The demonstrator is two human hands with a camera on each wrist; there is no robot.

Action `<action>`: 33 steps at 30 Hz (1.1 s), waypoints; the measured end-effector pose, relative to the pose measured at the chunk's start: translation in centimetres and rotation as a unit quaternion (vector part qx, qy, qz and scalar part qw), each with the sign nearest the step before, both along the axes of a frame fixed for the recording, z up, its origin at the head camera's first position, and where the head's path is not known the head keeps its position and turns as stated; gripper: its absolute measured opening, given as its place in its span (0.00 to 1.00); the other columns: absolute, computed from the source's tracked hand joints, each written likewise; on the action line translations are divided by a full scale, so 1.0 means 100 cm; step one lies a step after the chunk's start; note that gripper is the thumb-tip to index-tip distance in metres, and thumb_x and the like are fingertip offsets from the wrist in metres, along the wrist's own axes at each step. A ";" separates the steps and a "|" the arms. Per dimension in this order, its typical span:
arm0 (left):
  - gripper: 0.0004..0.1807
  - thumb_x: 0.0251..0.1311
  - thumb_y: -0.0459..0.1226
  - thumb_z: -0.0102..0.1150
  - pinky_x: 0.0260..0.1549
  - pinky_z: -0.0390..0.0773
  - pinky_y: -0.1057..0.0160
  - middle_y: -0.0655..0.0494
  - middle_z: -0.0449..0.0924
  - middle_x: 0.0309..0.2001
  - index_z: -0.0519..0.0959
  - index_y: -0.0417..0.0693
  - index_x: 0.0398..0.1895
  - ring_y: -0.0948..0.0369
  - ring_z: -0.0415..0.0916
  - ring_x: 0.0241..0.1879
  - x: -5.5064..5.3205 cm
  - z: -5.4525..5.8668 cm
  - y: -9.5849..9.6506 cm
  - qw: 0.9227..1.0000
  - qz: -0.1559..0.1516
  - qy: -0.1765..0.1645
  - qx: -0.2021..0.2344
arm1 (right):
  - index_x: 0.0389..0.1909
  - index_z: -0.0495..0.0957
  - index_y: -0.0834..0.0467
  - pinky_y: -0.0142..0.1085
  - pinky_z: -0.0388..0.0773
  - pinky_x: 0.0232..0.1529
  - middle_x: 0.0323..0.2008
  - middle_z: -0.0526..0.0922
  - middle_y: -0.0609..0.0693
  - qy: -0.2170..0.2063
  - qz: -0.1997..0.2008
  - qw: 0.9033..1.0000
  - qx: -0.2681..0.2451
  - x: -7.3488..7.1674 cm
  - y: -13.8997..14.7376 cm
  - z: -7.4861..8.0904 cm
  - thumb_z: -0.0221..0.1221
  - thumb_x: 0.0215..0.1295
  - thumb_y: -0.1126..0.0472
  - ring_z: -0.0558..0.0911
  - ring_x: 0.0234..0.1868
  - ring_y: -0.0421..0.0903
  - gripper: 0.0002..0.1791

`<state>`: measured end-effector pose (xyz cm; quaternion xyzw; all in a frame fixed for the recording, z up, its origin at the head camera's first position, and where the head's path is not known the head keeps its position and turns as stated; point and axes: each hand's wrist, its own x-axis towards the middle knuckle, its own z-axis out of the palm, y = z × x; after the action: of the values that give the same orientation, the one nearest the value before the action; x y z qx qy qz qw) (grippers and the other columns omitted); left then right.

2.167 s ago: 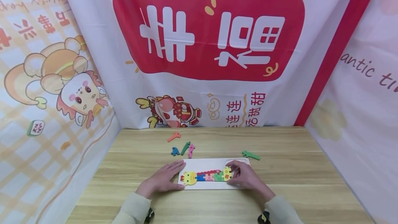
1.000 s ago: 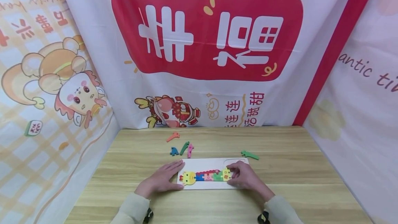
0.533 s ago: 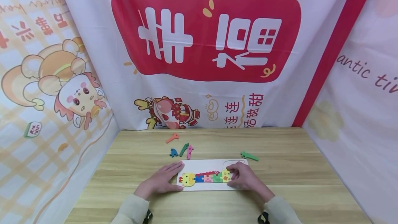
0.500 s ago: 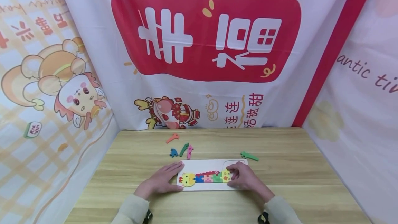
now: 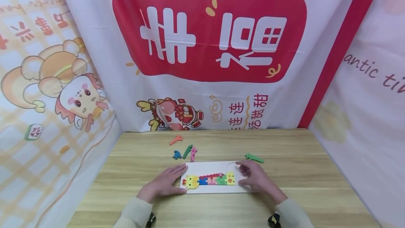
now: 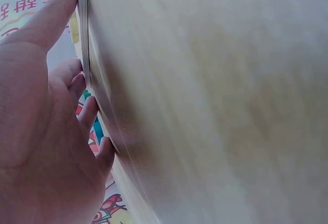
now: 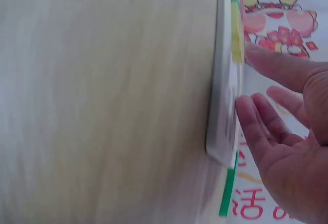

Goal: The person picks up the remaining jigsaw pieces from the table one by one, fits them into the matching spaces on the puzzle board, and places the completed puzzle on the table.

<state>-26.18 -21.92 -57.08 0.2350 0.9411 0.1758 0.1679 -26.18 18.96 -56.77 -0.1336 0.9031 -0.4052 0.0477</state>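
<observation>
Giraffe puzzle (image 5: 211,181), bright and flat, lies on a white board (image 5: 218,189) at the near middle of the wooden table (image 5: 294,147), its yellow head piece (image 5: 191,182) to the left and its yellow patterned piece (image 5: 230,178) at the right end. I see the left hand (image 5: 164,182) spread over the board's left end, fingers straight at the far corner, thumb along the near one. The right hand (image 5: 257,178) is over the board's right end, grasping nothing, its thumb and forefinger parted just right of the yellow patterned piece; whether its fingertips touch the board I cannot tell. On the far left lie an orange piece (image 5: 175,140), a blue piece (image 5: 177,154), and a dark green piece (image 5: 188,151) beside a pink piece (image 5: 194,153). A light green piece (image 5: 254,158) sits just beyond the board's far right corner.
</observation>
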 end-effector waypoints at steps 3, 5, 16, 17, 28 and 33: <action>0.53 0.60 0.70 0.60 0.80 0.51 0.39 0.59 0.48 0.84 0.53 0.61 0.84 0.48 0.46 0.83 0.001 0.000 -0.001 1.000 0.002 -0.003 0.000 | 0.68 0.76 0.54 0.56 0.76 0.68 0.60 0.81 0.55 0.002 -0.008 1.000 0.012 0.000 0.010 0.000 0.82 0.40 0.64 0.79 0.63 0.57 0.47; 0.53 0.60 0.69 0.60 0.80 0.51 0.38 0.59 0.48 0.84 0.53 0.61 0.84 0.48 0.47 0.83 0.001 0.000 -0.001 1.000 0.004 -0.004 0.003 | 0.71 0.73 0.52 0.63 0.65 0.73 0.69 0.74 0.59 0.001 -0.001 1.000 0.023 0.001 0.018 0.001 0.82 0.40 0.62 0.71 0.72 0.63 0.51; 0.54 0.60 0.69 0.60 0.79 0.51 0.38 0.58 0.48 0.85 0.52 0.61 0.84 0.48 0.46 0.83 0.000 0.001 0.001 1.000 -0.001 -0.001 0.003 | 0.77 0.65 0.58 0.68 0.56 0.76 0.77 0.65 0.62 0.008 0.071 0.995 0.073 0.005 0.044 -0.002 0.82 0.45 0.52 0.62 0.77 0.68 0.57; 0.54 0.60 0.69 0.60 0.79 0.51 0.38 0.58 0.48 0.84 0.53 0.60 0.84 0.47 0.47 0.83 0.000 0.001 0.000 1.000 0.000 -0.001 0.003 | 0.77 0.65 0.58 0.67 0.56 0.76 0.77 0.64 0.62 0.006 0.073 0.995 0.074 0.004 0.043 -0.002 0.82 0.45 0.51 0.61 0.78 0.67 0.57; 0.53 0.61 0.69 0.60 0.80 0.50 0.37 0.56 0.48 0.84 0.53 0.59 0.84 0.47 0.47 0.83 0.001 0.004 -0.001 1.000 -0.003 -0.004 0.012 | 0.78 0.63 0.58 0.67 0.54 0.77 0.80 0.59 0.61 -0.027 0.048 0.995 0.079 0.001 0.043 -0.008 0.82 0.42 0.50 0.58 0.79 0.67 0.61; 0.47 0.64 0.65 0.60 0.77 0.57 0.36 0.57 0.57 0.82 0.59 0.60 0.82 0.47 0.54 0.81 -0.006 0.012 -0.002 0.998 0.033 -0.011 0.053 | 0.78 0.62 0.59 0.67 0.55 0.77 0.80 0.59 0.61 -0.026 0.047 0.995 0.082 0.000 0.043 -0.008 0.82 0.42 0.49 0.58 0.79 0.67 0.62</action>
<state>-26.82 -22.14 -55.89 0.2107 0.9358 0.2331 0.1602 -26.15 23.28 -57.55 -0.1611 0.9245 -0.3304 0.1012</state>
